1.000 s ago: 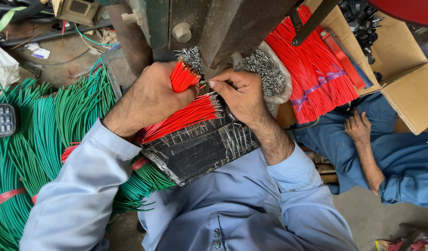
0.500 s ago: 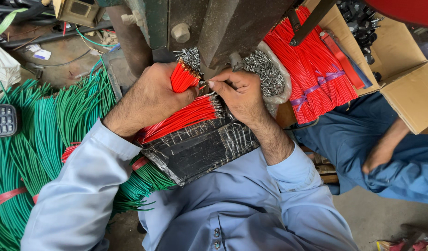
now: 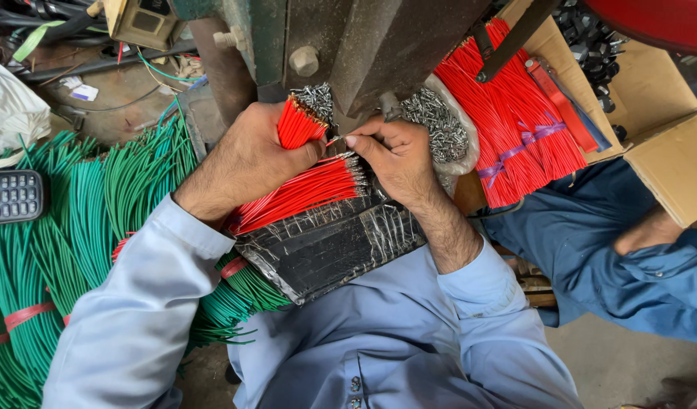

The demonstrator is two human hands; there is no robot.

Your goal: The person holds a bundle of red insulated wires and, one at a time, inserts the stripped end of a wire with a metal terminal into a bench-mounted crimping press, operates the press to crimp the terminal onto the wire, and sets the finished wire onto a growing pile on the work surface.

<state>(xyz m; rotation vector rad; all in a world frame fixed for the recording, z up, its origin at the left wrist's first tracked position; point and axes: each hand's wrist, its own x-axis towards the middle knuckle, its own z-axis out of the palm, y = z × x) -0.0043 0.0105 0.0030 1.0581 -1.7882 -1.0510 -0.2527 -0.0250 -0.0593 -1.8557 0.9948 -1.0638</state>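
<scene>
Little has shifted at your hands since the earlier frame; what moved is the co-worker's forearm (image 3: 651, 231) at the right edge, which has drawn back toward the cardboard box (image 3: 670, 155), and your view has slid slightly.

Your left hand (image 3: 246, 163) is clenched around a small bundle of red wires (image 3: 297, 125), whose cut ends stick up out of your fist toward the press (image 3: 378, 45). Your right hand (image 3: 394, 155) pinches a single red wire (image 3: 335, 142) between thumb and forefinger, its tip held just under the dark metal head of the machine, beside the heap of small metal terminals (image 3: 435, 125). That wire's long axis runs roughly left to right between your two hands, and its bare end seems to point at the press (it is too thin to be sure).

Below your hands a second bundle of red wires (image 3: 299, 193) lies on the black taped pad (image 3: 325, 246) on your lap, long axis slanting from your left cuff up toward the machine, stripped ends facing the press.

Watch your fingertips: they sit very near the press head, and if it comes down while you are feeding, they could be caught. A wire fed crooked may also take its terminal badly. The loose bundle could slide off the pad's lower edge toward the green wires (image 3: 76, 227) at your left.
</scene>
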